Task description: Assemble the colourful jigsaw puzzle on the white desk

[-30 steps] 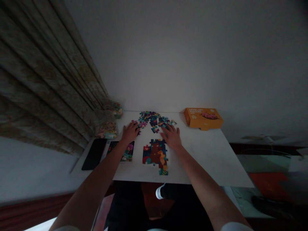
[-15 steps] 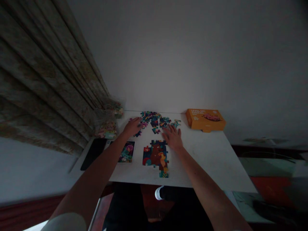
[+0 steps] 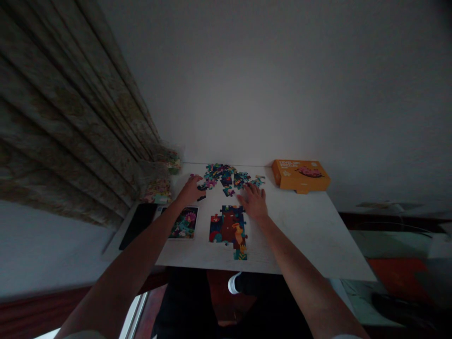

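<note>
On the left of the loose jigsaw pieces (image 3: 221,170), my left hand (image 3: 189,192) has its fingers and thumb apart. A dark puzzle piece (image 3: 201,187) lies by its thumb; whether they touch is hard to see. My right hand (image 3: 254,202) rests on the table with fingers spread, its fingertips at the near edge of the pile's right side. Between my forearms is a joined puzzle section (image 3: 231,227) with a brown bear and an orange animal. A picture card (image 3: 185,223) of colourful flowers lies partly behind my left forearm.
An orange puzzle box (image 3: 302,175) stands at the back right of the white table (image 3: 303,235). Clear bags of pieces (image 3: 157,186) sit at the left by the curtain (image 3: 70,94). A dark flat tablet-like object (image 3: 137,226) lies near the left edge.
My left hand has drawn back left and slightly toward me, uncovering pieces at the pile's left side. My right hand has barely moved.
</note>
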`<state>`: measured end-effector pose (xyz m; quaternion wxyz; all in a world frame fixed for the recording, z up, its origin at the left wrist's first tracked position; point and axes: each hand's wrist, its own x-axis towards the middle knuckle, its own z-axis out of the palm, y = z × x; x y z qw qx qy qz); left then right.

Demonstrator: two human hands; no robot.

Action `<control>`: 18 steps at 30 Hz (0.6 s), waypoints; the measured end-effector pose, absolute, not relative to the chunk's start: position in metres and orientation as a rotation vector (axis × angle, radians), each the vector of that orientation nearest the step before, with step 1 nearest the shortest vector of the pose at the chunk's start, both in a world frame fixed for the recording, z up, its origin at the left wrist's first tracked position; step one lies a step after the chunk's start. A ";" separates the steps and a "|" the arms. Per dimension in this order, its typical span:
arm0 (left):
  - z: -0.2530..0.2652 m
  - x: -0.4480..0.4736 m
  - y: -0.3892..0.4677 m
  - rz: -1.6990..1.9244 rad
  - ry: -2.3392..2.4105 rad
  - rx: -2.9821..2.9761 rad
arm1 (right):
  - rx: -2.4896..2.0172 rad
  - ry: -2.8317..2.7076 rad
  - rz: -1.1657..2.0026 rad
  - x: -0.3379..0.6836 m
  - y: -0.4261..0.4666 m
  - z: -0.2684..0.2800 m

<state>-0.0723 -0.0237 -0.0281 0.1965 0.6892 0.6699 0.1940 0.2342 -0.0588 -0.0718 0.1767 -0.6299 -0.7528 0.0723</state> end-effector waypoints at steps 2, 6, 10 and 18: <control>-0.022 -0.080 -0.015 0.695 1.896 1.792 | -1.795 -2.136 0.211 0.234 -0.059 -0.071; -0.017 -0.093 0.002 0.790 1.917 1.707 | -1.807 -2.121 0.227 0.234 -0.059 -0.068; -0.023 -0.092 0.013 0.648 1.987 1.741 | -1.806 -2.115 0.224 0.234 -0.059 -0.068; -0.024 -0.082 0.010 0.383 2.046 2.085 | -1.832 -2.189 0.226 0.234 -0.058 -0.067</control>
